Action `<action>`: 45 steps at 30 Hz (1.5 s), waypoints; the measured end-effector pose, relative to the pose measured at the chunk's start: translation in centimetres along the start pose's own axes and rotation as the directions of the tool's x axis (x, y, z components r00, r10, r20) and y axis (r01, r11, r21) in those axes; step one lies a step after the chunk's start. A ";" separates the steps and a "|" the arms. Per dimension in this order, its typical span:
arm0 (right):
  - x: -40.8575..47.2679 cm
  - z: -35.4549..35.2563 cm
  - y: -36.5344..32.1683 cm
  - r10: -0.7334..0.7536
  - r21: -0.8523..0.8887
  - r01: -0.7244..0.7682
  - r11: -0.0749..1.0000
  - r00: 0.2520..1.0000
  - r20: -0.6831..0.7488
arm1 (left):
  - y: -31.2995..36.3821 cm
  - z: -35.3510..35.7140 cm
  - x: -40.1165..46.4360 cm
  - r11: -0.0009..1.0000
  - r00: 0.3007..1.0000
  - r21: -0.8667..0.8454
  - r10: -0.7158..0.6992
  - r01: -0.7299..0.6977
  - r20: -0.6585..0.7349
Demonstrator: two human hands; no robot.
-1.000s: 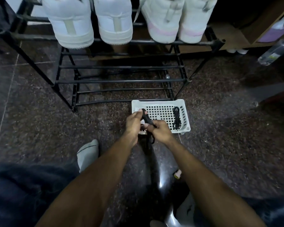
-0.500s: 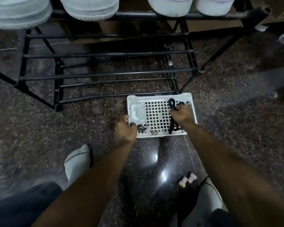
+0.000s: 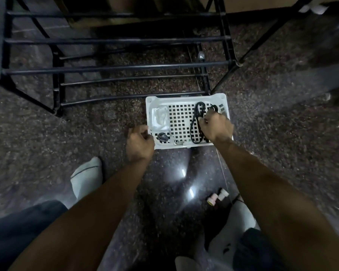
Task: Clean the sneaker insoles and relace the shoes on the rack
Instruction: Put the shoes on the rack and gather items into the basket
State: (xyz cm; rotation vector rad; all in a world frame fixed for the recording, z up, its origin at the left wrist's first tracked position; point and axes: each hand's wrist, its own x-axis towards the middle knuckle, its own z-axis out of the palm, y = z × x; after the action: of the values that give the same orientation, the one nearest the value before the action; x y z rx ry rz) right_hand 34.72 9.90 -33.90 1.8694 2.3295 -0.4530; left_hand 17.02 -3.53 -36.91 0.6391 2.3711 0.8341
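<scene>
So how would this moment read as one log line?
right hand: grips black shoelaces in white perforated plastic basket | left hand: beside basket, empty

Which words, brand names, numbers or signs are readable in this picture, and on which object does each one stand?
None can be read.
White plastic basket: no print visible on its rim or walls.
Clear packet in the basket: any print is too blurred to read.
Small pink and white objects on the floor: too small and blurred to tell.
Black shoelaces, gripped by the right hand: no text.
</scene>
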 end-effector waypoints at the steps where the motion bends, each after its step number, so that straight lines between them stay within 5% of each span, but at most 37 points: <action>1: -0.7 -0.4 0.3 -0.054 0.013 0.054 0.998 0.999 0.008 | -0.2 -0.1 -0.2 1.000 1.000 -0.012 0.002 -0.002 -0.024; 4: -3.2 -0.9 1.7 -0.233 -0.058 0.248 0.967 0.954 0.189 | -1.4 -0.3 -1.7 0.999 0.996 -0.040 0.033 -0.036 -0.084; 7: -6.8 -0.4 3.4 -0.251 -0.182 0.366 0.913 0.853 0.458 | -3.0 -0.3 -4.3 0.999 0.998 0.019 0.028 -0.027 -0.059; 14: -14.9 3.9 6.4 -0.108 -0.314 0.457 0.832 0.690 0.716 | -6.8 0.7 -9.7 0.990 0.931 0.011 -0.139 0.144 0.339; 20: -17.1 6.7 6.6 -0.120 -0.270 0.378 0.886 0.747 0.654 | -7.9 1.2 -10.7 0.983 0.865 0.044 -0.178 0.178 0.470; 24: -16.9 7.0 4.7 -0.119 0.021 0.131 0.991 0.811 0.573 | -8.0 1.1 -10.1 0.971 0.806 0.065 -0.226 0.229 0.546; 27: -16.7 7.3 2.1 -0.161 0.313 -0.025 0.950 0.816 0.555 | -6.6 0.8 -10.7 0.908 0.689 0.011 -0.325 0.418 0.647; 30: -16.9 7.4 -0.4 -0.233 0.426 -0.008 0.905 0.827 0.512 | -5.3 0.7 -11.3 0.776 0.556 -0.079 -0.373 0.626 0.743; 35: -16.5 6.9 0.6 -0.259 0.486 -0.013 0.874 0.833 0.489 | -5.0 0.4 -11.0 0.752 0.662 -0.219 -0.355 0.622 0.660; 38: -16.2 6.2 2.8 -0.171 0.424 -0.058 0.904 0.859 0.482 | -4.5 -0.3 -10.8 0.763 0.603 -0.174 -0.325 0.622 0.729; 42: -16.6 5.6 6.0 0.055 -0.010 -0.055 0.998 0.940 0.338 | -3.8 -0.1 -10.3 0.751 0.598 -0.199 -0.306 0.630 0.740; 45: -17.1 5.9 7.8 0.240 -0.123 -0.209 0.970 0.909 0.342 | -3.5 -0.3 -10.0 0.708 0.556 -0.226 -0.276 0.669 0.784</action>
State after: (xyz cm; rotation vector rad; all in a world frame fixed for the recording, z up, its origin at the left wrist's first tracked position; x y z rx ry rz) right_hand 45.65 -6.34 -35.95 1.8109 1.8483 -0.5976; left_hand 23.33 -11.95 -35.78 0.0001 1.3888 0.7187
